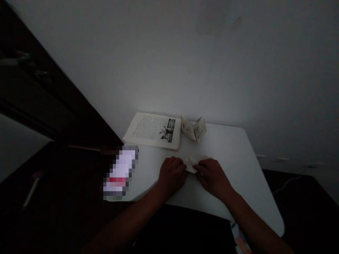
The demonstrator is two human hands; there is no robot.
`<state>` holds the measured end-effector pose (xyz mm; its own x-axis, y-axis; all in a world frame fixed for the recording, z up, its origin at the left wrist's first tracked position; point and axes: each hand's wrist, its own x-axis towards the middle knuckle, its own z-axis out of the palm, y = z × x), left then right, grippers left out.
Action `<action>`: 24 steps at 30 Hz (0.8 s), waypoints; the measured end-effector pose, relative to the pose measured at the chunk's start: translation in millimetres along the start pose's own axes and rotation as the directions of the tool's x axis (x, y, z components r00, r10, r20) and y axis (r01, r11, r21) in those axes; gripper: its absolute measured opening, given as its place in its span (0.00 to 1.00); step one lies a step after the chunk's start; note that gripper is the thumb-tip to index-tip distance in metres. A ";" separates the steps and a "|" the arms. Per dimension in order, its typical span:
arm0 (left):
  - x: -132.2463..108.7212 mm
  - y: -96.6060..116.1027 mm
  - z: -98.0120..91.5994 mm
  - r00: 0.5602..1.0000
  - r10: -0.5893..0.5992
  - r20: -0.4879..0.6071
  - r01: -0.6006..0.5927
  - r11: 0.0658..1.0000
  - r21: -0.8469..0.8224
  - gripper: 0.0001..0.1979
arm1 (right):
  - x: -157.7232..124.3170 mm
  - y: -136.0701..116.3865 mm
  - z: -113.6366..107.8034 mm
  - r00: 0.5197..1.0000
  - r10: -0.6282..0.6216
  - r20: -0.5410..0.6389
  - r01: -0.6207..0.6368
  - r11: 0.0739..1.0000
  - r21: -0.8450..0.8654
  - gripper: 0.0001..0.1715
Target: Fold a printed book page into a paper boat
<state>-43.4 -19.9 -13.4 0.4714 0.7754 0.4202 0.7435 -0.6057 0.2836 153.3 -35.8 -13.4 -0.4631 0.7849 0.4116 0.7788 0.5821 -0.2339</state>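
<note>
Between my two hands is a small piece of folded printed paper (pixel 190 164), held just above or on the white table. My left hand (pixel 172 173) is closed on its left edge, fingers curled in. On the right side, my right hand (pixel 211 174) pinches the same paper between thumb and fingers. Part of the paper is hidden behind the fingers. Farther back stands a folded paper shape (pixel 194 128) made of printed paper, with raised points. Left of it lies a printed book (pixel 156 130), with text and a picture on the page facing up.
The white table (pixel 238 151) has rounded corners and stands against a pale wall (pixel 169 63). A lit, blurred-out phone-like device (pixel 122 171) lies at its left edge. A dark door or frame (pixel 66 81) leans into view at left. Cables (pixel 287 183) run at right.
</note>
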 end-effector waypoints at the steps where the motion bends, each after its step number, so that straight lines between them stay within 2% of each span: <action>1: -0.3 -0.6 0.2 1.000 -0.005 -0.006 0.005 1.000 0.016 0.04 | 0.6 0.3 -0.7 1.000 -0.002 0.009 0.002 1.000 0.000 0.12; 7: 1.8 -2.1 4.5 1.000 -0.016 0.003 0.016 0.997 0.077 0.06 | 8.2 0.6 4.1 0.999 0.032 -0.011 -0.032 0.999 -0.038 0.08; 14: 5.3 -1.5 11.0 1.000 -0.017 0.001 0.017 0.994 0.106 0.08 | 10.9 -3.8 10.3 0.994 0.104 -0.034 -0.107 0.989 -0.099 0.10; 20: 2.8 0.7 8.4 0.996 -0.041 0.076 0.033 0.994 0.106 0.07 | 11.7 -5.8 8.0 0.993 0.116 -0.025 -0.118 0.987 -0.106 0.10; 24: -1.6 -1.2 6.7 0.994 -0.035 0.107 0.028 0.997 0.067 0.10 | 9.1 -3.8 6.2 0.996 0.092 -0.015 -0.093 0.993 -0.077 0.11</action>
<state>-41.8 -19.2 -20.2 0.4932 0.8107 0.3154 0.7864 -0.5705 0.2367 143.5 -29.5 -14.2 -0.3829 0.8320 0.4015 0.8489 0.4883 -0.2023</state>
